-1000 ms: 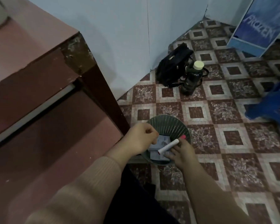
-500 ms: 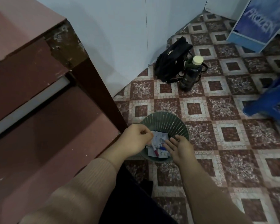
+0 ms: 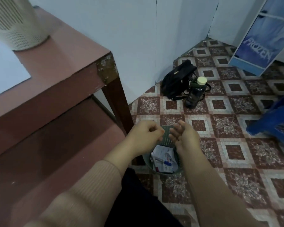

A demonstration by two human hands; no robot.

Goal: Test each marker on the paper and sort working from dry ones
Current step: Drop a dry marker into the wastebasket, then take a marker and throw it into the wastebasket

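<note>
A green waste basket (image 3: 165,139) stands on the floor beside the table leg. It holds crumpled paper and markers, among them a white marker (image 3: 158,160) and a blue-capped one (image 3: 168,164). Both my hands hover just above the basket's far rim. The fingers of my left hand (image 3: 143,136) are curled with the thumb against them, and nothing shows in it. My right hand (image 3: 184,138) is relaxed with its palm turned left, and it is empty. A white sheet of paper (image 3: 5,69) lies on the pink table (image 3: 64,63) at the left.
A white perforated cylinder (image 3: 15,22) stands on the table's far corner. On the tiled floor by the wall are a black bag (image 3: 177,79) and a dark bottle (image 3: 195,94). A blue stool (image 3: 272,126) and a blue cabinet (image 3: 259,46) stand at the right.
My right hand let the white marker fall into the basket and is now empty. Both hands have lifted slightly, and the view has tilted up to show the table top.
</note>
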